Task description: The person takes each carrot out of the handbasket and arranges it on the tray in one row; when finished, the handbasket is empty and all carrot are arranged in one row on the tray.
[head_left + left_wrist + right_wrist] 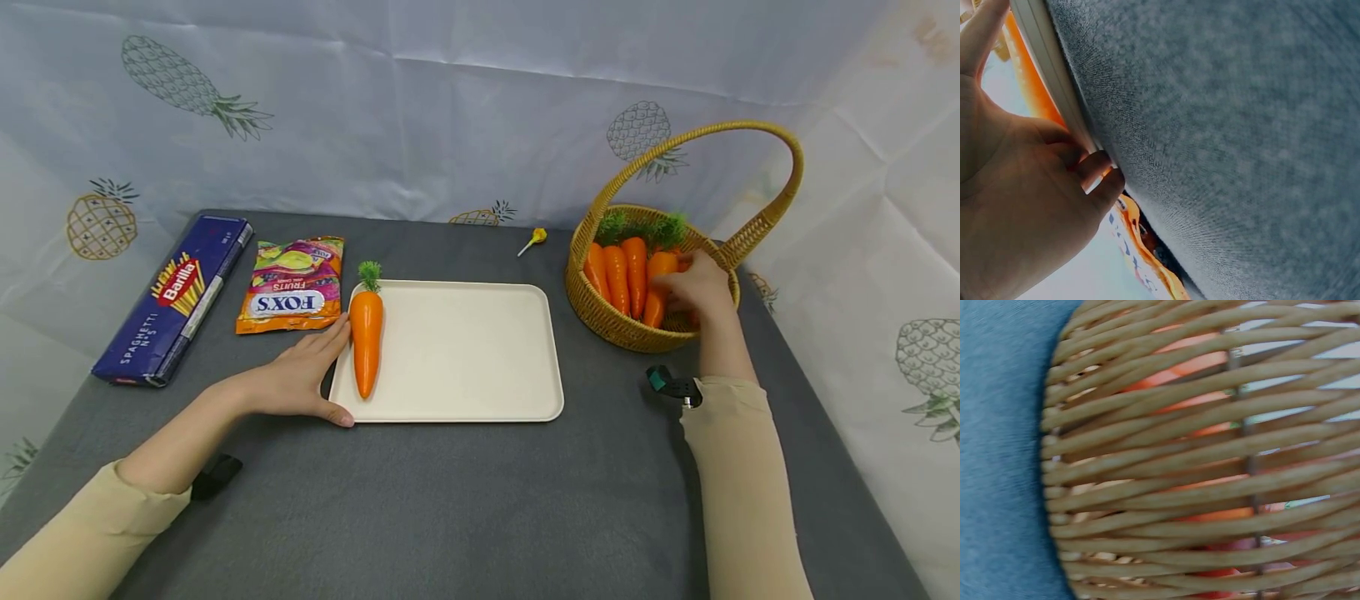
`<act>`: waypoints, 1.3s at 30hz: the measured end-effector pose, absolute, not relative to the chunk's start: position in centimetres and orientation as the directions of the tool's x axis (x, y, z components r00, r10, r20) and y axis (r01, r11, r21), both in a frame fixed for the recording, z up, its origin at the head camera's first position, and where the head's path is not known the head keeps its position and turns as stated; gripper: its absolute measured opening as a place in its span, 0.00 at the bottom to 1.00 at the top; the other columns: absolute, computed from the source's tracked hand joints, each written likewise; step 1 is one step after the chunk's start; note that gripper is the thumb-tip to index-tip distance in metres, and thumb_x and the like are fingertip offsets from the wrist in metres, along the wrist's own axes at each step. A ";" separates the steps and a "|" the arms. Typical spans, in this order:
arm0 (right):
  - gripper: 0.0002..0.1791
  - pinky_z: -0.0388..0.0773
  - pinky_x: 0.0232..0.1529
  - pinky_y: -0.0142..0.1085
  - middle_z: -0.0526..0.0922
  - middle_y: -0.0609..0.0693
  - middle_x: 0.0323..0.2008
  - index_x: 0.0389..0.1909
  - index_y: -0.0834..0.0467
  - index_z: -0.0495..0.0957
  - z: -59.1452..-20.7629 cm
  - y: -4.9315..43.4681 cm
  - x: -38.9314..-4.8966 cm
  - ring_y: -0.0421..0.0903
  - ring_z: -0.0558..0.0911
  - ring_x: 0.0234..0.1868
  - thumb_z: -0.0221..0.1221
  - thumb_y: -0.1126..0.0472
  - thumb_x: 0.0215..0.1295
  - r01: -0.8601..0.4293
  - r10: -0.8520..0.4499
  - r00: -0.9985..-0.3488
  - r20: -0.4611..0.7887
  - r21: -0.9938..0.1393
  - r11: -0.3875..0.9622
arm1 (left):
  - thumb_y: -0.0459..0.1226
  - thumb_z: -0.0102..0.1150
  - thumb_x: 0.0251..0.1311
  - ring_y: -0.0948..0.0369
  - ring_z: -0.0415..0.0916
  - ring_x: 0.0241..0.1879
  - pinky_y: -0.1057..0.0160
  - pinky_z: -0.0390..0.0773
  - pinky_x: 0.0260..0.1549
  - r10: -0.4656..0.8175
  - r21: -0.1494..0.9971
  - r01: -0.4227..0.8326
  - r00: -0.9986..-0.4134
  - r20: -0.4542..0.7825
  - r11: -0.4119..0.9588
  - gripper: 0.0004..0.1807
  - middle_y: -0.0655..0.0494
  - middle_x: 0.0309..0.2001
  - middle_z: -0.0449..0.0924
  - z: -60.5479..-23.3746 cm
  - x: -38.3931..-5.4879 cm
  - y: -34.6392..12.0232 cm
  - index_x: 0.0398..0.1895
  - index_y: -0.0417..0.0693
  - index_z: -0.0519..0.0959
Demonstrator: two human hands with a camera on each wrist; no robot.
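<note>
A toy carrot (366, 342) with a green top lies along the left end of a cream rectangular tray (465, 350). My left hand (307, 371) rests against the tray's left edge, thumb and fingers spread; the left wrist view shows the hand (1029, 181) along the tray's rim (1054, 69). On the right, my right hand (701, 287) reaches into a wicker basket (630, 333) and grips a carrot (658, 287) among several others. Its fingertips are partly hidden. In the right wrist view, the basket's woven side (1166, 444) covers the hand, and orange shows through the gaps.
Left of the tray lie an orange candy bag (291, 283) and a blue spaghetti box (176, 296). A yellow lollipop (537, 237) lies behind the tray, near the basket. The basket's tall arched handle (780, 154) rises over the right hand. A grey cloth (450, 508) covers the table.
</note>
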State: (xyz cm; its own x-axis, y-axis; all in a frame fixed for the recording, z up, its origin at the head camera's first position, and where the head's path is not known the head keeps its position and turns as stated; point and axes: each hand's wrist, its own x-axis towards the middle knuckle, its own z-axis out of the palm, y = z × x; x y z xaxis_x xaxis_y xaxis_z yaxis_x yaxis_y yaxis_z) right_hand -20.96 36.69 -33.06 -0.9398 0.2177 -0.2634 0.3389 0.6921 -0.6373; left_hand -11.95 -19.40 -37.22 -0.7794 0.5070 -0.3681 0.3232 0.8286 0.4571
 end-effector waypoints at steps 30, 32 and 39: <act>0.50 0.84 0.39 0.27 0.67 0.43 0.51 0.79 0.56 0.36 -27.8 33.0 -19.2 0.31 0.79 0.35 0.58 0.50 0.69 0.246 0.058 -0.966 -0.250 -0.837 0.489 | 0.69 0.68 0.41 0.31 0.37 0.77 0.25 0.44 0.69 0.513 0.454 0.333 -0.777 -0.366 0.827 0.76 0.40 0.81 0.27 -37.2 -12.0 -19.5 0.79 0.37 0.35; 0.49 0.84 0.40 0.27 0.66 0.44 0.52 0.79 0.56 0.35 -27.6 32.5 -18.9 0.33 0.79 0.36 0.57 0.51 0.70 0.242 0.013 -0.963 -0.268 -0.845 0.477 | 0.69 0.68 0.41 0.31 0.37 0.76 0.25 0.44 0.69 0.517 0.455 0.337 -0.776 -0.362 0.824 0.76 0.39 0.81 0.27 -37.2 -12.1 -19.5 0.79 0.37 0.35; 0.44 0.86 0.38 0.31 0.71 0.48 0.51 0.76 0.57 0.40 -27.6 30.9 -18.4 0.36 0.83 0.36 0.58 0.58 0.69 0.236 -0.099 -0.950 -0.295 -0.890 0.391 | 0.68 0.69 0.41 0.30 0.37 0.76 0.26 0.44 0.69 0.527 0.459 0.348 -0.775 -0.350 0.817 0.75 0.39 0.81 0.27 -37.2 -12.1 -19.5 0.79 0.36 0.35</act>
State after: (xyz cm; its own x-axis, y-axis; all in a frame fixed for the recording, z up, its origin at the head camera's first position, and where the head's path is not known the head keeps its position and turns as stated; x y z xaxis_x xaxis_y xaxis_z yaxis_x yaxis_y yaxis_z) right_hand -18.38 30.85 -27.56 -0.9502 -0.0994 -0.2955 0.2358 0.3909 -0.8897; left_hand -12.05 -19.45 -37.19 -0.7747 0.5266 -0.3502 0.3480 0.8173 0.4592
